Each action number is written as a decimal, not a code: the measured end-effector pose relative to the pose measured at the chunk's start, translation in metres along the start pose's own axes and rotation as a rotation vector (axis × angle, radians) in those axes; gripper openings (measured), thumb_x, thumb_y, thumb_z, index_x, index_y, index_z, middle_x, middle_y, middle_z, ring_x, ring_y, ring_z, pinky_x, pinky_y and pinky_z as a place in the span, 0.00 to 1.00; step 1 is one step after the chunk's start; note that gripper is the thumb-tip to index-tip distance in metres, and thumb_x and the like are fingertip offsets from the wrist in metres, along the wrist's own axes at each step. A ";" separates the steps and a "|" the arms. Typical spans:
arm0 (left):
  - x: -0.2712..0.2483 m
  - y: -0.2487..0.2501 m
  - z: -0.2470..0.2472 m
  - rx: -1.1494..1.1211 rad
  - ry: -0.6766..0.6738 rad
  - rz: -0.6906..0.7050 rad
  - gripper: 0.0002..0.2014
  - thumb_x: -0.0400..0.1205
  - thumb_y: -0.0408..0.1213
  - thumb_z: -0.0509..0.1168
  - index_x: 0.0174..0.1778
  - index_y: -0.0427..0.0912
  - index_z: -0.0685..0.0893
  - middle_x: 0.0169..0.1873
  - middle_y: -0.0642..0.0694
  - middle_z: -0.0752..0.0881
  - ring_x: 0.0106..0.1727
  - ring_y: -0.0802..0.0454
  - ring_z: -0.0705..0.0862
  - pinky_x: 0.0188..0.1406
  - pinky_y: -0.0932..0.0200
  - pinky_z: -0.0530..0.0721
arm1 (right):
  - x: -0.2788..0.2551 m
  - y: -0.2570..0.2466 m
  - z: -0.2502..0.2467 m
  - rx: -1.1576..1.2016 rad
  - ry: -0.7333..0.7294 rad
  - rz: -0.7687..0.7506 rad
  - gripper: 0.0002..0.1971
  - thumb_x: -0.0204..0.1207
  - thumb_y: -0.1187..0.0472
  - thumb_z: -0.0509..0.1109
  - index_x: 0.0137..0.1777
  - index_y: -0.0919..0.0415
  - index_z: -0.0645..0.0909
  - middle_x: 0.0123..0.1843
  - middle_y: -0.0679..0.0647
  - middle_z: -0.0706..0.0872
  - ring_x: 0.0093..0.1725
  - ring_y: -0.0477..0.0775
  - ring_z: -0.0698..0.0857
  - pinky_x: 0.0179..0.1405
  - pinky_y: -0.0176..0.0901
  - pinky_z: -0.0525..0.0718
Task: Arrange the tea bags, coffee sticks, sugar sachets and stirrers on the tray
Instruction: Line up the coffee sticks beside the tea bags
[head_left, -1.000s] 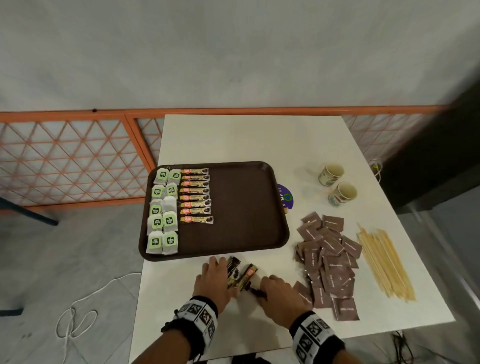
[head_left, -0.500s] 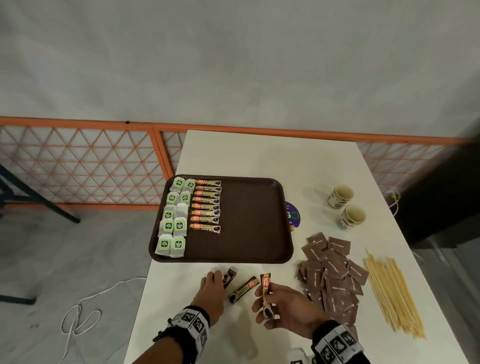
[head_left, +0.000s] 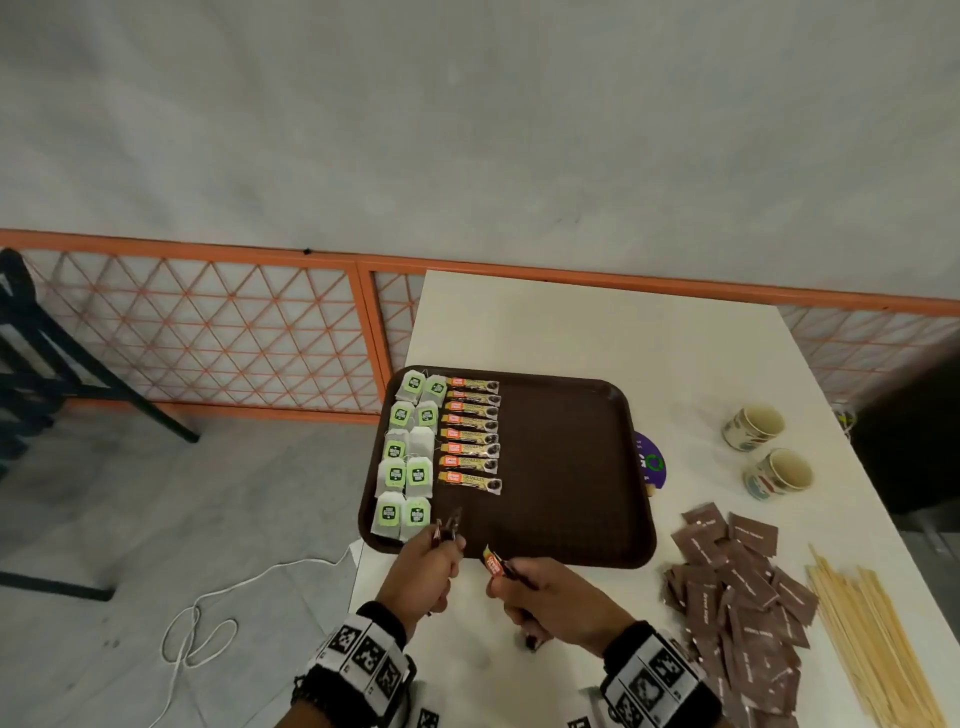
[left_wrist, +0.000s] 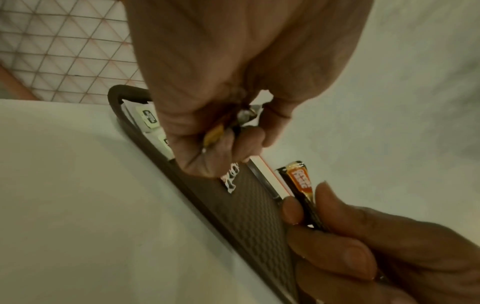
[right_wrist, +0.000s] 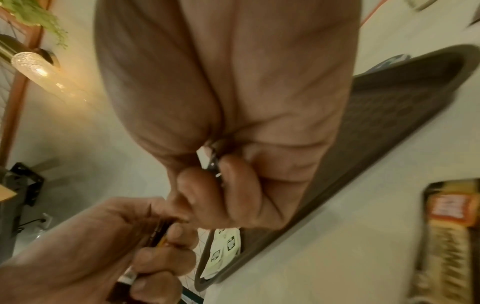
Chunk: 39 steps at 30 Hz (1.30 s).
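Observation:
A brown tray (head_left: 571, 467) lies on the white table. Two columns of green-labelled tea bags (head_left: 408, 457) fill its left side, with a column of coffee sticks (head_left: 470, 434) beside them. My left hand (head_left: 441, 548) grips coffee sticks (head_left: 451, 526) over the tray's near left corner; the left wrist view shows this left hand (left_wrist: 228, 135) curled round them. My right hand (head_left: 511, 571) holds one coffee stick (head_left: 492, 558), orange end up, just before the tray's near edge; that coffee stick (left_wrist: 298, 181) also shows in the left wrist view. Sugar sachets (head_left: 737, 597) and wooden stirrers (head_left: 872, 639) lie loose to the right.
Two paper cups (head_left: 753, 426) stand at the tray's right, a purple disc (head_left: 649, 460) partly under its edge. One more coffee stick (right_wrist: 446, 236) shows blurred on the table in the right wrist view. An orange lattice fence (head_left: 208, 332) runs behind the table. A white cord (head_left: 208, 618) lies on the floor.
Both hands have lifted off the table and moved towards the tray's near edge. The left hand has picked up the loose coffee sticks; the right keeps its stick. The camera has tilted.

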<state>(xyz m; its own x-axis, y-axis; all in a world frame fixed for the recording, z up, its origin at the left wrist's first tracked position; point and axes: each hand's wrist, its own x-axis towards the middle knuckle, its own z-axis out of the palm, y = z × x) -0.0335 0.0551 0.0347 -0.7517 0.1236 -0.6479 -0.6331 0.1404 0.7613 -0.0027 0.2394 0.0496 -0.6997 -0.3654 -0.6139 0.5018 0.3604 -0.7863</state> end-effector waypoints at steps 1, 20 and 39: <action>0.000 0.003 -0.006 -0.042 -0.039 -0.002 0.10 0.84 0.36 0.63 0.36 0.44 0.76 0.22 0.51 0.68 0.19 0.57 0.64 0.19 0.62 0.63 | 0.005 -0.006 0.001 0.002 -0.021 0.007 0.10 0.85 0.55 0.63 0.50 0.61 0.80 0.32 0.50 0.77 0.24 0.43 0.70 0.24 0.32 0.70; 0.045 0.005 -0.061 0.060 0.116 0.043 0.14 0.81 0.39 0.70 0.29 0.40 0.80 0.22 0.50 0.77 0.21 0.56 0.68 0.21 0.61 0.68 | 0.087 0.000 -0.012 -0.003 0.650 0.111 0.03 0.77 0.59 0.75 0.45 0.58 0.89 0.30 0.50 0.87 0.29 0.46 0.83 0.35 0.44 0.83; 0.044 0.007 -0.110 0.063 0.037 0.063 0.08 0.83 0.46 0.68 0.48 0.46 0.88 0.27 0.47 0.79 0.20 0.61 0.71 0.20 0.62 0.67 | 0.118 -0.007 -0.004 -0.696 0.586 0.027 0.02 0.79 0.60 0.71 0.47 0.53 0.84 0.48 0.45 0.77 0.47 0.47 0.81 0.45 0.36 0.73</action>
<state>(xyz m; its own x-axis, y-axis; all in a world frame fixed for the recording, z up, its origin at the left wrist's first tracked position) -0.0914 -0.0468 0.0141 -0.7968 0.0984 -0.5962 -0.5720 0.1953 0.7967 -0.0904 0.1975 -0.0172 -0.9339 0.0770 -0.3493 0.2348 0.8686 -0.4363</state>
